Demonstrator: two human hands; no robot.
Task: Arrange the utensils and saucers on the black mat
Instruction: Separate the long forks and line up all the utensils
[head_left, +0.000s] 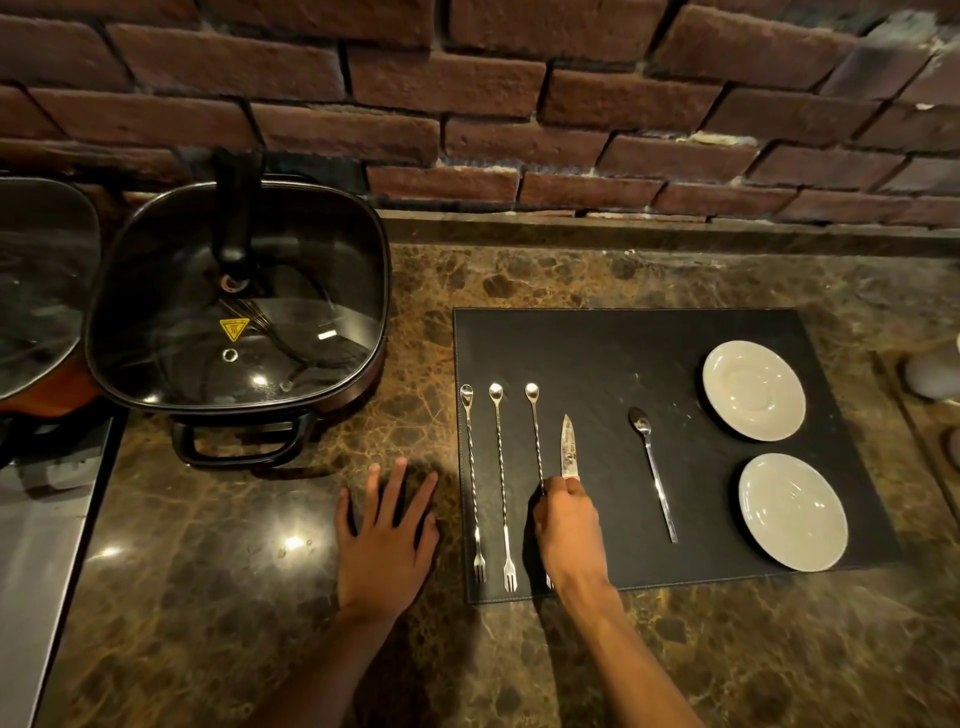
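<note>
A black mat (623, 364) lies on the marble counter. Three long twisted bar spoons with fork ends lie side by side on its left part: the first (472, 483), the second (502, 483), the third (535, 436). My right hand (569, 530) is closed on the handle of a small knife (567, 447), whose blade points away, just right of the third spoon. A teaspoon (653, 473) lies mid-mat. Two white saucers sit on the right part, one farther (754, 391), one nearer (792, 512). My left hand (387, 540) rests flat on the counter, fingers spread, left of the mat.
A square electric pan with a glass lid (239, 301) stands at the left, its handle (239, 441) toward me. Another lid (41, 280) shows at the far left edge. A brick wall (519, 104) backs the counter. A tray with small objects (930, 415) sits at the right edge.
</note>
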